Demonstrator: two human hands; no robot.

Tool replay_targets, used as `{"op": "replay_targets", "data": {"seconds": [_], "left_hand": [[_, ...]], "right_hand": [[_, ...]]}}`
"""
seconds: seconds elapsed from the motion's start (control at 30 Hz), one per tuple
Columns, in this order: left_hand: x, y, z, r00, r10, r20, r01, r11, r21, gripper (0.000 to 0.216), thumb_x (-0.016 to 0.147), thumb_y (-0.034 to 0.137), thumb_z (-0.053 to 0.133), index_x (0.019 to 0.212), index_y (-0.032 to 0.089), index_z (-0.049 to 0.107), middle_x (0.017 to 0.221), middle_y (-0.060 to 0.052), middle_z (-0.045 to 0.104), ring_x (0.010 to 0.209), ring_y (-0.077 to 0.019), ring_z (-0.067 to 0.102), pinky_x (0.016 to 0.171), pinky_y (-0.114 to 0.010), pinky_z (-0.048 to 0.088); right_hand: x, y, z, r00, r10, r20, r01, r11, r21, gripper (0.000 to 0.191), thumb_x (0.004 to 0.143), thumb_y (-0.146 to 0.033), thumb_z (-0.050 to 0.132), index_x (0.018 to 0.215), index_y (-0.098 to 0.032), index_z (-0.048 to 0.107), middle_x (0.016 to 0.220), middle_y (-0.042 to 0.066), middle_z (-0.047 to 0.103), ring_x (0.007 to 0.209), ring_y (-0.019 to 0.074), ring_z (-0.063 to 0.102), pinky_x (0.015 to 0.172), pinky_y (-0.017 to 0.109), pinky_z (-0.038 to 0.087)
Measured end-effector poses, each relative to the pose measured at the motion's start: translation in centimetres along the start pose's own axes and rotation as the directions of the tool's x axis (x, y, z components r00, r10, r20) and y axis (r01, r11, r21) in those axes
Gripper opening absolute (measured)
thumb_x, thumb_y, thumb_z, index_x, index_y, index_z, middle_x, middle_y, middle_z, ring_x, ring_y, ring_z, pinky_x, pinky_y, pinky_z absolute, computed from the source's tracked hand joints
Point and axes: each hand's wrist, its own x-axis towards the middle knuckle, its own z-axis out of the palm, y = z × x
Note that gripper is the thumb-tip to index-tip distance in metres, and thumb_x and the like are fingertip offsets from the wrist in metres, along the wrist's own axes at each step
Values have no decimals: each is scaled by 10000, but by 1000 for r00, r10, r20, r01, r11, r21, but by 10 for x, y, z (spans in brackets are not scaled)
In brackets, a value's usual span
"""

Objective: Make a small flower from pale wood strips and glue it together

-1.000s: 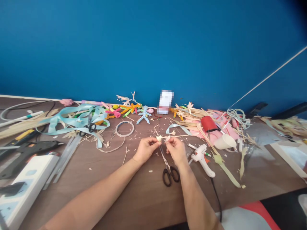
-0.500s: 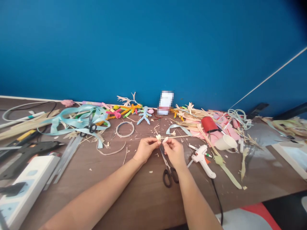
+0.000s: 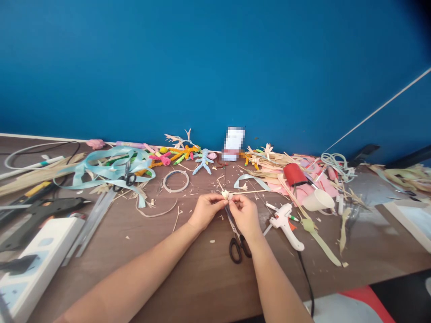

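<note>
Between the fingertips of my left hand (image 3: 209,211) is a small cream flower-like piece (image 3: 225,194), its petals showing above the fingers. My right hand (image 3: 245,214) is closed in a pinch on a small pale petal-like piece (image 3: 230,196), brought up against the flower. The two hands nearly touch. Under my right hand lies a pair of scissors (image 3: 237,246) with black handles toward me; part of the blades is hidden by the fingers. A white glue gun (image 3: 286,226) rests just right of my right hand.
Ribbon (image 3: 97,163), a black glue gun (image 3: 43,220) and a white power strip (image 3: 47,251) lie left. Colourful pipe-cleaner pieces (image 3: 183,153) and a blurred phone-like panel (image 3: 233,143) stand by the wall. A red roll (image 3: 294,174) and paper cup (image 3: 318,200) lie right.
My right hand's pale piece has come closer to the flower in my left hand and now meets it. Both hands are otherwise in nearly the same place.
</note>
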Motion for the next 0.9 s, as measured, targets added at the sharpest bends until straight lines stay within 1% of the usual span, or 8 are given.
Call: {"op": "replay_targets", "data": {"seconds": [0.27, 0.47, 0.7, 0.9], "left_hand": [[0, -3, -2, 999, 42, 33, -43, 999, 31, 146, 610, 246, 658, 706, 137, 675, 716, -41, 660, 666, -148, 565, 652, -247, 439], [-1, 1, -1, 999, 34, 32, -36, 998, 58, 154, 596, 253, 663, 699, 139, 677, 722, -44, 664, 679, -160, 572, 663, -259, 443], [-1, 3, 0, 999, 28, 22, -30, 997, 74, 144, 600, 248, 659, 698, 145, 680, 721, -43, 668, 675, -158, 575, 654, -251, 439], [-1, 4, -1, 998, 43, 34, -47, 993, 109, 152, 614, 250, 645, 718, 144, 680, 738, -48, 671, 695, -166, 578, 681, -266, 438]], "right_hand": [[1, -1, 1, 999, 33, -21, -33, 999, -6, 96, 698, -254, 507, 675, -176, 558, 520, -16, 536, 453, 119, 482, 465, 222, 390], [1, 0, 1, 999, 38, -30, -38, 999, -1, 93, 684, -262, 514, 661, -182, 554, 507, -19, 536, 435, 120, 479, 449, 222, 389], [0, 3, -1, 999, 49, -14, -49, 999, -21, 138, 701, -306, 519, 668, -184, 574, 471, -26, 519, 405, 114, 455, 423, 218, 362], [0, 3, -2, 998, 63, -5, -63, 998, 12, 169, 724, -326, 508, 700, -183, 595, 503, -17, 553, 422, 123, 496, 450, 225, 396]]}}
